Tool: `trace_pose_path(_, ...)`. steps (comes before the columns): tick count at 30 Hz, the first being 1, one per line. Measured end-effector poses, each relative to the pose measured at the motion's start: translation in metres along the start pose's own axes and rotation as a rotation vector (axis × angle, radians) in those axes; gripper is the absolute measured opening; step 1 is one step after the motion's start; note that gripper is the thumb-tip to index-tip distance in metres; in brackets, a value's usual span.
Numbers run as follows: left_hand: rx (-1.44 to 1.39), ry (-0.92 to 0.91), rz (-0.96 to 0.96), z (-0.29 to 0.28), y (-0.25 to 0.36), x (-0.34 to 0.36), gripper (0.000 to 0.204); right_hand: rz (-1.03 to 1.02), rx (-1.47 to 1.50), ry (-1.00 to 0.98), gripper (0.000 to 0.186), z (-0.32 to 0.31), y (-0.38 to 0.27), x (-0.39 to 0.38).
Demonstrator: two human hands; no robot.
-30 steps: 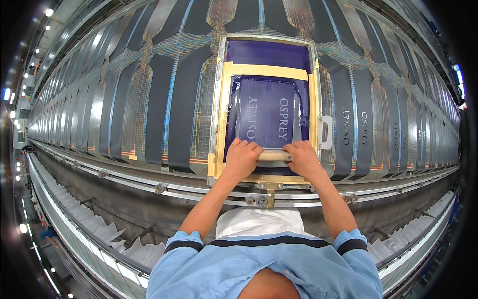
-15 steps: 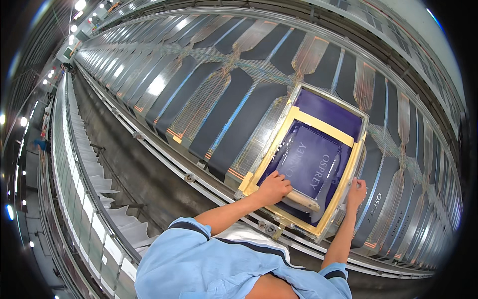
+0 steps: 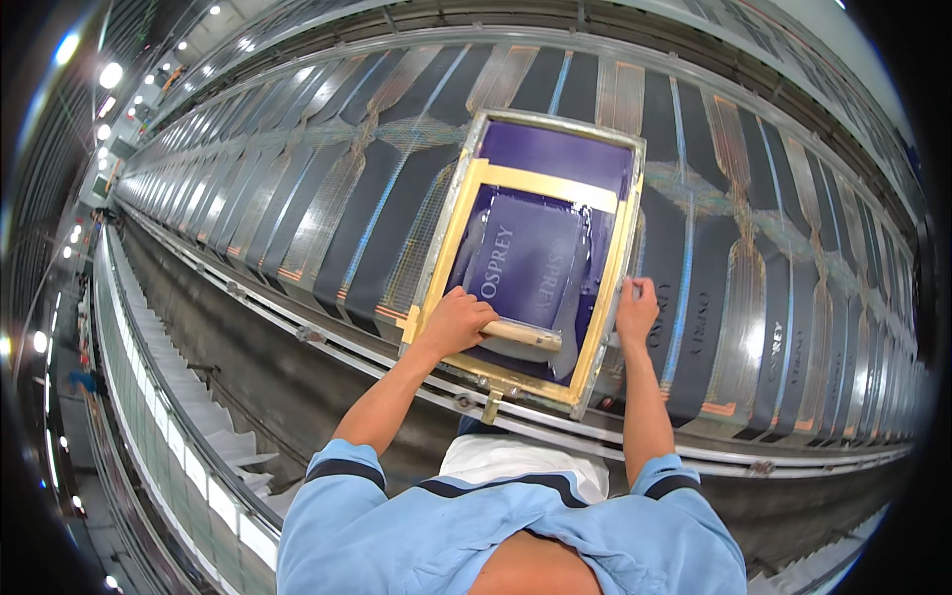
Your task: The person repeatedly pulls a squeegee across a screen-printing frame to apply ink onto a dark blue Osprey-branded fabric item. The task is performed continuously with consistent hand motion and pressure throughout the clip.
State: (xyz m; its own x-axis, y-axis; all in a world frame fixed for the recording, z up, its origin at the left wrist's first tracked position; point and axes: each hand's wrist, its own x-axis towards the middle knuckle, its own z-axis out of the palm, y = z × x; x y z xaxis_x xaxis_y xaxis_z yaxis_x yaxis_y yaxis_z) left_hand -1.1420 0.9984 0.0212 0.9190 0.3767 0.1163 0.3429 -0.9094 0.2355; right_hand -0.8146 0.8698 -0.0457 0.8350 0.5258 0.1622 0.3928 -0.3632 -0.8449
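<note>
A silk-screen frame [image 3: 627, 213] with a metal rim and yellow tape lies on the long print table, over dark fabric panels. Inside it is purple mesh, with glossy wet ink around a pale lettered stencil area. My left hand [image 3: 460, 322] is closed around the left end of a wooden-handled squeegee [image 3: 526, 335], which rests across the mesh near the frame's near end. The squeegee's blade is mostly hidden. At the frame's right side, my right hand [image 3: 637, 302] has its fingers curled and pinched against the outer rim.
Rows of dark fabric panels [image 3: 369, 213] with blue stripes run along the table. Some panels [image 3: 704, 317] right of the frame bear lettering. A metal rail [image 3: 327, 337] edges the table on my side. White sheets [image 3: 198, 397] hang along another table at left.
The view has turned, so the frame and both hands sit further left and higher in the picture. Lettered panels right of the frame show more. Both hands keep their holds.
</note>
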Motion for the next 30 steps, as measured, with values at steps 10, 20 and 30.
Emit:
trace_pose_path(10, 0.013, 0.114, 0.05, 0.027, 0.007, -0.095, 0.039, 0.081, -0.164, -0.002, 0.023, 0.036, 0.007, -0.001)
trace_pose_path(20, 0.06, 0.213, 0.114, 0.042, -0.105, 0.086, 0.019, -0.23, -0.189, -0.36, 0.035, 0.052, -0.031, 0.051)
trace_pose_path(30, -0.108, 0.019, 0.044, 0.003, -0.162, 0.21, 0.02, -0.502, -0.497, -0.825, 0.035, 0.107, -0.139, 0.134)
